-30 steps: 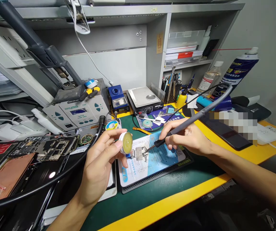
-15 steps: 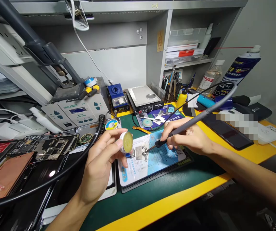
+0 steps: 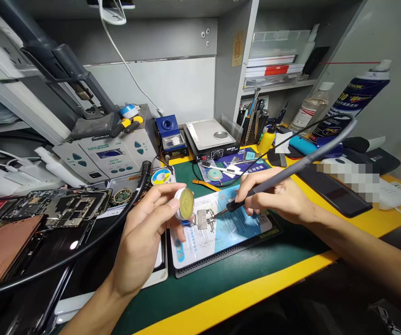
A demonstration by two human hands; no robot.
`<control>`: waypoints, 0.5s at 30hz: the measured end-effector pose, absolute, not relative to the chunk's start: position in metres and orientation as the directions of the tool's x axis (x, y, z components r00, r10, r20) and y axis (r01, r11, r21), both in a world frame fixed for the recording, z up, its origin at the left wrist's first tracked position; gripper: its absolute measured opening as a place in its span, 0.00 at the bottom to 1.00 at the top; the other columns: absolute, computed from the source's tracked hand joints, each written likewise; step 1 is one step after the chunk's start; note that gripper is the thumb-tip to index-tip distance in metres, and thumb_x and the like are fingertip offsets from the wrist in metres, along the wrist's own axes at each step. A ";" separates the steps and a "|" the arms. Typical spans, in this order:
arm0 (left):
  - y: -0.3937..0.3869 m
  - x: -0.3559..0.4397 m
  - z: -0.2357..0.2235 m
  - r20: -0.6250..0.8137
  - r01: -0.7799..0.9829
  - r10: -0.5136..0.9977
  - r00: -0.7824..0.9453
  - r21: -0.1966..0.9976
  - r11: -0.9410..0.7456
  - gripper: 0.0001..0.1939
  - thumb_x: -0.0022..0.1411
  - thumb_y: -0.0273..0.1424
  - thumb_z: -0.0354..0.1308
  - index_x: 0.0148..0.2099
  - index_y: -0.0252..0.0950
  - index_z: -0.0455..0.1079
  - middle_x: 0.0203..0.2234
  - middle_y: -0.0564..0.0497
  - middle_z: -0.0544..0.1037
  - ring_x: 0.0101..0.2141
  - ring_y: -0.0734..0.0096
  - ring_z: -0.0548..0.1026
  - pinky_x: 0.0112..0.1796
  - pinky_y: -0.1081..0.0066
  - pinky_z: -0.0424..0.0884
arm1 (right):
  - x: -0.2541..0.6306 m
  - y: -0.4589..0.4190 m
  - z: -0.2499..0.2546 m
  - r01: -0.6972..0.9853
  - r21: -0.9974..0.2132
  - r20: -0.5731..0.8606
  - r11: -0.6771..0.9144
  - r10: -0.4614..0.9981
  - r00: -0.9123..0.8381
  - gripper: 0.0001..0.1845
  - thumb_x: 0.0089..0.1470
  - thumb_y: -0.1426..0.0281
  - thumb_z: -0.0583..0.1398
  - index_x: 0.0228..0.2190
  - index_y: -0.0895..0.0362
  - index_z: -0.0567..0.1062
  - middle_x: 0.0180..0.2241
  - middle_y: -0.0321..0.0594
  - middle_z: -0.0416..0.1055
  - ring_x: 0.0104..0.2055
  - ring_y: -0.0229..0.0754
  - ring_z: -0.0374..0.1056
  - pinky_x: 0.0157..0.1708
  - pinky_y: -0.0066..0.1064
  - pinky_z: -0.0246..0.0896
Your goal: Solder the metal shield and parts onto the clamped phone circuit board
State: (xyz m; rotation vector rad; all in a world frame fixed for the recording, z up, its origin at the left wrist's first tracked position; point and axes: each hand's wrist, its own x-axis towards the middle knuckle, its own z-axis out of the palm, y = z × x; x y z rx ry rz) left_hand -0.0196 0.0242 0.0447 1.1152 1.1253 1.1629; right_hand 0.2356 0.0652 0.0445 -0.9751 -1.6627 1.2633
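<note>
In my left hand (image 3: 147,232) is a small round tin of yellowish flux paste (image 3: 186,204), tilted so its open face shows. My right hand (image 3: 273,197) grips a soldering iron (image 3: 237,205) like a pen, its tip pointing left and down. The tip is close to a small metal-shielded circuit part (image 3: 205,218); whether it touches cannot be made out. That part lies on a white and blue printed mat (image 3: 235,232), just right of the tin. The lower fingers of my left hand are partly hidden behind the tin.
A rework station (image 3: 111,158) with a black hose (image 3: 116,228) stands at left, beside phone boards (image 3: 71,211). Behind the mat are a solder spool (image 3: 161,177), a blue iron stand (image 3: 168,132) and a hot plate (image 3: 214,139). A spray can (image 3: 354,102) and phone (image 3: 333,188) are at right.
The soldering iron's tip has shifted slightly up and left-to-right relation to the circuit part is nearly the same. The camera view has tilted a little; both hands keep their holds.
</note>
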 end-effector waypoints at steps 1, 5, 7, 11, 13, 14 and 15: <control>0.024 -0.019 0.045 -0.068 -0.096 0.996 0.058 0.993 0.074 0.14 0.65 0.40 0.58 0.50 0.41 0.72 0.38 0.52 0.79 0.29 0.69 0.75 0.27 0.69 0.68 | 0.236 0.066 0.044 0.100 -0.975 0.150 0.200 0.916 -0.372 0.08 0.42 0.76 0.62 0.25 0.59 0.82 0.17 0.35 0.73 0.18 0.38 0.67 0.17 0.28 0.59; 0.025 -0.019 0.046 -0.077 -0.089 0.995 0.068 0.993 0.083 0.14 0.65 0.40 0.58 0.50 0.41 0.72 0.36 0.53 0.79 0.25 0.71 0.74 0.28 0.69 0.68 | 0.236 0.065 0.046 0.110 -0.975 0.140 0.194 0.916 -0.376 0.08 0.42 0.76 0.62 0.25 0.57 0.83 0.17 0.35 0.73 0.18 0.38 0.67 0.16 0.26 0.58; 0.024 -0.019 0.046 -0.080 -0.088 0.994 0.072 0.992 0.086 0.14 0.64 0.40 0.58 0.50 0.41 0.72 0.37 0.53 0.79 0.24 0.72 0.74 0.29 0.69 0.68 | 0.237 0.064 0.047 0.117 -0.975 0.133 0.190 0.916 -0.379 0.09 0.42 0.77 0.62 0.25 0.56 0.83 0.17 0.35 0.74 0.19 0.38 0.69 0.17 0.26 0.59; 0.024 -0.021 0.045 -0.079 -0.088 0.994 0.071 0.992 0.085 0.14 0.65 0.40 0.58 0.50 0.41 0.72 0.33 0.54 0.78 0.24 0.72 0.74 0.29 0.70 0.67 | 0.237 0.063 0.049 0.124 -0.974 0.129 0.187 0.919 -0.372 0.10 0.43 0.78 0.62 0.25 0.55 0.84 0.19 0.35 0.75 0.20 0.39 0.71 0.18 0.26 0.63; 0.023 -0.021 0.044 -0.073 -0.089 0.995 0.069 0.993 0.079 0.15 0.64 0.40 0.58 0.50 0.40 0.72 0.31 0.55 0.77 0.24 0.72 0.74 0.28 0.71 0.67 | 0.236 0.063 0.049 0.134 -0.973 0.130 0.191 0.921 -0.367 0.10 0.43 0.78 0.62 0.25 0.55 0.84 0.20 0.36 0.76 0.19 0.39 0.71 0.18 0.27 0.63; 0.023 -0.021 0.044 -0.073 -0.088 0.995 0.067 0.993 0.079 0.15 0.64 0.40 0.58 0.50 0.40 0.72 0.30 0.55 0.77 0.24 0.72 0.74 0.28 0.71 0.67 | 0.236 0.063 0.049 0.141 -0.971 0.130 0.192 0.922 -0.365 0.10 0.43 0.78 0.63 0.25 0.55 0.84 0.20 0.36 0.77 0.20 0.39 0.71 0.18 0.27 0.63; 0.023 -0.021 0.044 -0.071 -0.088 0.995 0.067 0.993 0.077 0.15 0.64 0.40 0.58 0.50 0.40 0.72 0.30 0.55 0.77 0.24 0.72 0.74 0.28 0.71 0.67 | 0.237 0.063 0.049 0.146 -0.970 0.129 0.193 0.921 -0.367 0.10 0.43 0.78 0.63 0.25 0.55 0.84 0.21 0.37 0.77 0.20 0.39 0.71 0.18 0.27 0.63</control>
